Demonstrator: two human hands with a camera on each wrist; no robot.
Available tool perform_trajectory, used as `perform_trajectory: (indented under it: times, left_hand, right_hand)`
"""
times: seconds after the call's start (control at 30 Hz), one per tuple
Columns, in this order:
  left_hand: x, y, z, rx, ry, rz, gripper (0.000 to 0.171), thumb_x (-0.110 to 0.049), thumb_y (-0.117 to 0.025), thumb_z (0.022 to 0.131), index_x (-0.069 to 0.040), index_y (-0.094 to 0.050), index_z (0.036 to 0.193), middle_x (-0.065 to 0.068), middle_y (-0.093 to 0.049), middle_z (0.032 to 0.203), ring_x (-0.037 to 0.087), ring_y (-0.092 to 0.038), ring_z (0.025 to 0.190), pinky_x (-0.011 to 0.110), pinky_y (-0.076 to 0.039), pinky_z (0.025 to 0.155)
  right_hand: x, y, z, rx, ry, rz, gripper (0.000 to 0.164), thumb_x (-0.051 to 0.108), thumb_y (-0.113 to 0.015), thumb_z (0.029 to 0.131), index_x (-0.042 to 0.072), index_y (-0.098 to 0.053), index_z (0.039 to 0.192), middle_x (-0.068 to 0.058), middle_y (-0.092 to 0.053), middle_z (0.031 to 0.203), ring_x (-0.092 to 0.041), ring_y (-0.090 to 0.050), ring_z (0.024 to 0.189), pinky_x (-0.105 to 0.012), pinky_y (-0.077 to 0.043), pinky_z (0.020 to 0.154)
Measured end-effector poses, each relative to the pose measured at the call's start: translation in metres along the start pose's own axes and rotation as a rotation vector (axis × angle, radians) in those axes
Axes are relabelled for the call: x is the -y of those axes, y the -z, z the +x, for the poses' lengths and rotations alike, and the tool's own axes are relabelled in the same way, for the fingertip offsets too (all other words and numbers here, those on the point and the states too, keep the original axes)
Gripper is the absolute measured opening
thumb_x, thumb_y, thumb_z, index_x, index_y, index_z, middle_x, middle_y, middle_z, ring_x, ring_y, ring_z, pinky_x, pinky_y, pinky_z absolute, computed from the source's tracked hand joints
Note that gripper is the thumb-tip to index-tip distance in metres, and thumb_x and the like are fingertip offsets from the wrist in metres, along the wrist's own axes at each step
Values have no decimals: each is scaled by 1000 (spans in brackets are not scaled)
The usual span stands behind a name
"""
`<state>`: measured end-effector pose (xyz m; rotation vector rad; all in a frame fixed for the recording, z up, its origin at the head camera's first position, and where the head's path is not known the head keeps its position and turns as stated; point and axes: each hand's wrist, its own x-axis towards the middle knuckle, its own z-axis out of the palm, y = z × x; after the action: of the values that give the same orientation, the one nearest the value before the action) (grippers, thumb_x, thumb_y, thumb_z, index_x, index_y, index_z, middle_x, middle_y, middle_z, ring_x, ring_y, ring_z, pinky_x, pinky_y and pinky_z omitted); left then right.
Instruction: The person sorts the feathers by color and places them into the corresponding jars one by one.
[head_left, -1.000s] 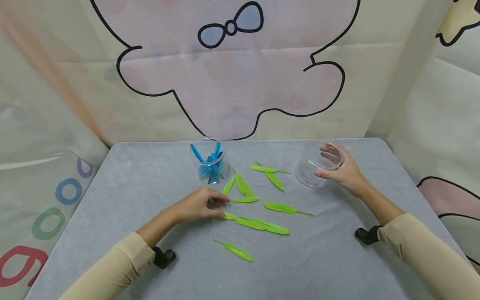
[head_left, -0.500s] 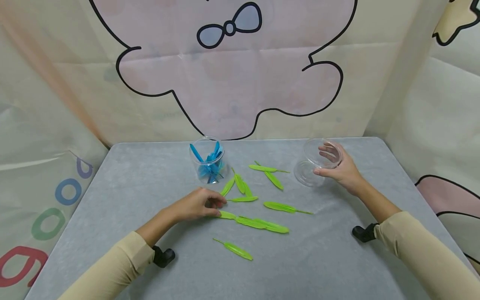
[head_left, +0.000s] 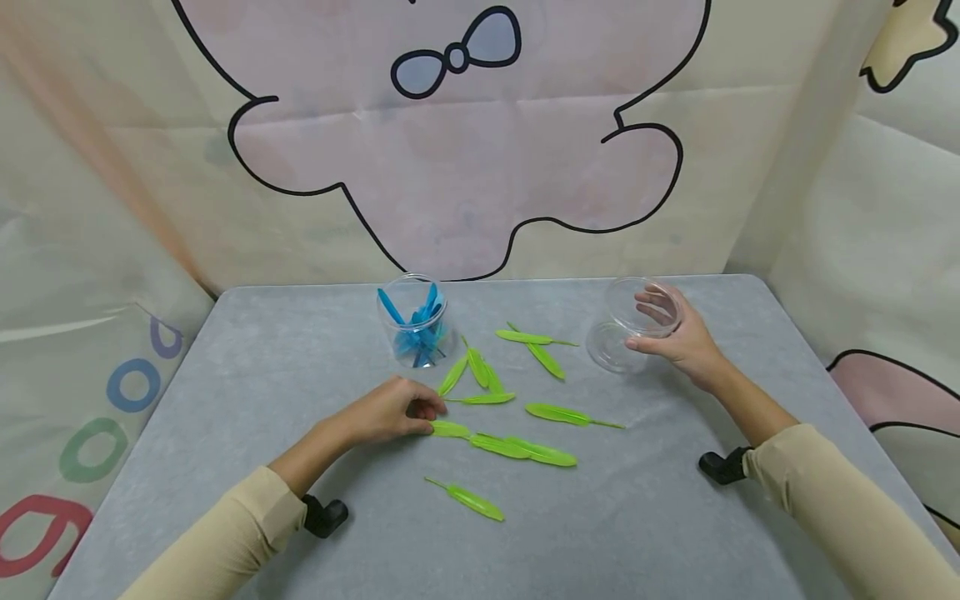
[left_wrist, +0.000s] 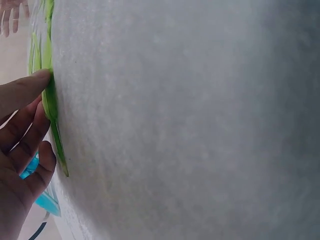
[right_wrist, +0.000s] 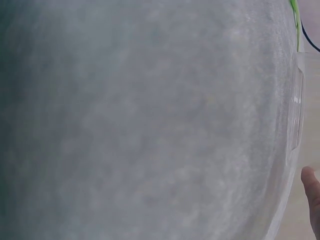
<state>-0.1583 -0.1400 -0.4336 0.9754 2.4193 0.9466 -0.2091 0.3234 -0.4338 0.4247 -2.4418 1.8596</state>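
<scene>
My left hand (head_left: 393, 408) pinches one end of a green feather (head_left: 450, 429) lying at the left of a row on the table. In the left wrist view the thumb presses on this feather (left_wrist: 50, 102), with the fingers behind it and the stem showing past them. My right hand (head_left: 684, 337) grips a clear plastic cup (head_left: 621, 310) around its side at the right; no contents show in it. The right wrist view catches only a thumb (right_wrist: 311, 187) and part of the cup (right_wrist: 298, 107).
A second clear cup (head_left: 401, 343) with blue feathers (head_left: 422, 329) stands at the back left. Several green feathers (head_left: 558, 414) lie scattered between the cups, and one (head_left: 474, 502) lies nearer the front. The grey table (head_left: 600, 533) meets a printed cloth backdrop (head_left: 450, 167).
My left hand has shifted slightly left, so more of the feather at its fingertips shows. The right hand and its cup stay in place.
</scene>
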Motion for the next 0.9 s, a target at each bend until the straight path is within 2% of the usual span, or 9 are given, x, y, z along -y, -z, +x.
perform_trajectory:
  times: [0.13,0.23,0.5,0.77,0.9]
  left_hand:
    - [0,-1,-1,-7,-8,-10,20,-2,-76,86,-5,-75,105,-5,-68,87,5,-60,80,24,-53,72]
    - [-1,-2,-1,-10,-4,-18,18,-2,-76,85,-6,-75,103,-7,-66,83,5,-59,77,24,-53,71]
    - [-6,-1,-1,-18,5,-43,17,-2,-78,84,-8,-74,100,-8,-64,79,6,-59,74,25,-53,68]
    - [-7,0,-1,-35,19,-110,19,-2,-79,82,-6,-74,100,-5,-65,78,8,-61,73,25,-53,67]
    - [-8,1,0,-45,-2,-116,20,-2,-79,82,-5,-74,101,-6,-65,78,8,-61,73,26,-54,68]
  right_hand:
    - [1,-1,1,3,-6,-5,89,-11,-78,78,12,-32,151,-11,-45,145,-25,-43,137,-16,-49,88]
    - [1,-1,1,4,-11,-15,91,-11,-78,78,12,-31,152,-5,-45,144,-31,-40,139,-15,-48,88]
    - [3,-1,1,9,-22,-20,92,-11,-78,78,12,-29,153,-24,-37,150,-29,-40,138,-13,-47,89]
    - [3,-2,0,7,-23,-24,92,-11,-78,78,10,-28,153,-27,-35,150,-28,-40,139,-15,-48,90]
    - [2,-3,0,4,-16,-22,92,-11,-78,78,10,-28,153,-27,-35,149,-26,-41,137,-15,-48,90]
